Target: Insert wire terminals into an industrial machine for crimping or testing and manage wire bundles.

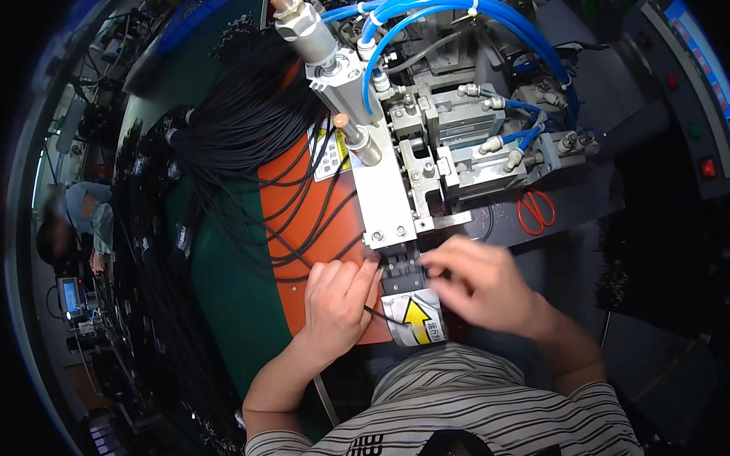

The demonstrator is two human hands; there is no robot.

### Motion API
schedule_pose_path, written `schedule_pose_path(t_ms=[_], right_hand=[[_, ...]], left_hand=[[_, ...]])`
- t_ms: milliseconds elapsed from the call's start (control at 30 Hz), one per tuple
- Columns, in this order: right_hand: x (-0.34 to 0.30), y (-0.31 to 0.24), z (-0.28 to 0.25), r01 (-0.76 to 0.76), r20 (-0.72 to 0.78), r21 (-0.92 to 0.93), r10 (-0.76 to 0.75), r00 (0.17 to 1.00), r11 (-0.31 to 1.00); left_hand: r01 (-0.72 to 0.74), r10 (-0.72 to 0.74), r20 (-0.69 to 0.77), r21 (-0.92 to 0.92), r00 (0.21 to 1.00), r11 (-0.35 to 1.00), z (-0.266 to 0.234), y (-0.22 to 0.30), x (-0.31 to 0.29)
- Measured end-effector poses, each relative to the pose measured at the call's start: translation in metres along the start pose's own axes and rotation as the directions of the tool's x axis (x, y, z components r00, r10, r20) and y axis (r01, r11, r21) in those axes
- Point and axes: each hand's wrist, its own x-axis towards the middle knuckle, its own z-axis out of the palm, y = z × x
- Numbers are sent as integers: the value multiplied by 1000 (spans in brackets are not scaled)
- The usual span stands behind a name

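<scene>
My left hand (335, 301) is closed at the left side of a black fixture block (403, 281), its thumb and forefinger pressed together on a thin black cable. A length of that cable (384, 316) comes out below the fingers and crosses a white label with a yellow arrow (416, 319). On the other side of the block, my right hand (483, 284) has its fingers curled, with the tips at the block's edge and slightly blurred. Whatever those fingertips grip is too small to make out. Directly beyond both hands stands a metal press (382, 191).
Pneumatic cylinders (476, 172) and blue air hoses (470, 1) fill the far side. A big bundle of black cables (248, 111) lies left over an orange and green surface. Red-handled scissors (535, 212) lie right, near a control panel (702, 96). Another person (87, 213) is far left.
</scene>
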Motion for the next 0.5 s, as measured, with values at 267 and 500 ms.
schedule_pose_path(t_ms=[267,500], right_hand=[[4,3,17,-42,-39,224,52,998,974],[-1,7,20,-338,71,627,380,922,702]], left_hand=[[155,-86,149,-543,985,825,-13,7,17],[241,-194,142,-607,971,757,-2,13,21]])
